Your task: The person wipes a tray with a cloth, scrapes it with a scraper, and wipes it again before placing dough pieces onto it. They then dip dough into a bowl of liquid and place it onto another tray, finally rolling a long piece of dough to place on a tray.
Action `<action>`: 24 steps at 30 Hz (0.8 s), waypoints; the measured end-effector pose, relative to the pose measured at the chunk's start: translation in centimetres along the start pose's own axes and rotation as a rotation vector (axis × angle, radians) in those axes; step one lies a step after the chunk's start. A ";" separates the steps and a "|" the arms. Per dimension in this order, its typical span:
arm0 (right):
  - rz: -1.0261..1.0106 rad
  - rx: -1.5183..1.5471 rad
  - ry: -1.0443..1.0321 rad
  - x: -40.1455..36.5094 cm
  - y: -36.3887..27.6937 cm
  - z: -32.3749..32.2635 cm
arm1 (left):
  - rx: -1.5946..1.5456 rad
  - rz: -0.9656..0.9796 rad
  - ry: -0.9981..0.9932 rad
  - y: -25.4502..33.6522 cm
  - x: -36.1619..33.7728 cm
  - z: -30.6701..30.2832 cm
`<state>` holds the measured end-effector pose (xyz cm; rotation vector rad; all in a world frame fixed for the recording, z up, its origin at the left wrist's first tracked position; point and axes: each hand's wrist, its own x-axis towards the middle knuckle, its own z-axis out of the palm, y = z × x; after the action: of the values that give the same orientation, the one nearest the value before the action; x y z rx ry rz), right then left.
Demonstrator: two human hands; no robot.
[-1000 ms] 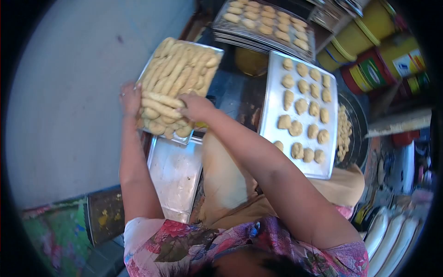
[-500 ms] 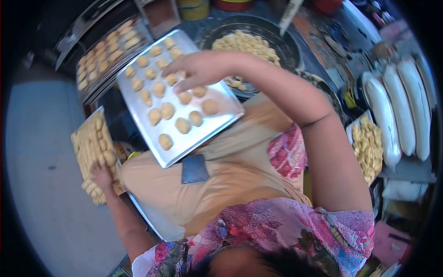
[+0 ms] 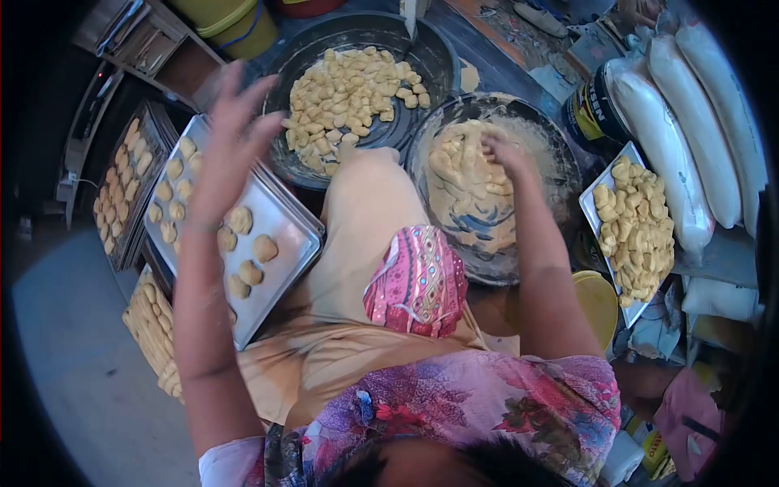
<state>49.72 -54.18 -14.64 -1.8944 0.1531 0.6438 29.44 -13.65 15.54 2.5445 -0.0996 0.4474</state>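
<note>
My left hand [image 3: 231,142] is raised over the left side, fingers spread and slightly blurred, with nothing in it. Below it, a metal baking tray [image 3: 272,284] rests at my left leg with rows of round dough balls [image 3: 240,220]; my forearm hides part of them. My right hand [image 3: 510,156] reaches into a dark basin [image 3: 560,195] dusted with flour. Its fingers are stretched out at the edge of a pile of floured dough pieces [image 3: 462,162], apparently touching them. A second dark basin [image 3: 442,57] ahead of me holds many small cut dough pieces [image 3: 341,97].
Another tray of dough balls [image 3: 122,183] stands at far left, above a slab of dough rolls [image 3: 154,325]. On the right are a tray heaped with dough pieces [image 3: 637,231], a labelled bucket [image 3: 591,114] and long white plastic-wrapped bundles [image 3: 661,154]. A yellow bucket [image 3: 239,32] stands at the back.
My right hand has left the tray and moved right into the floury basin. My left hand has come up from the dough rolls to above the tray. The view has turned right.
</note>
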 end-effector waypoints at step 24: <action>0.136 -0.744 0.727 8.2 9.3 10.8 | 0.273 -0.211 -0.798 3.7 8.9 27.6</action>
<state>49.11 -46.86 -29.38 -2.7975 0.5706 0.0445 45.33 -31.28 -1.55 2.8029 -0.0605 -0.6931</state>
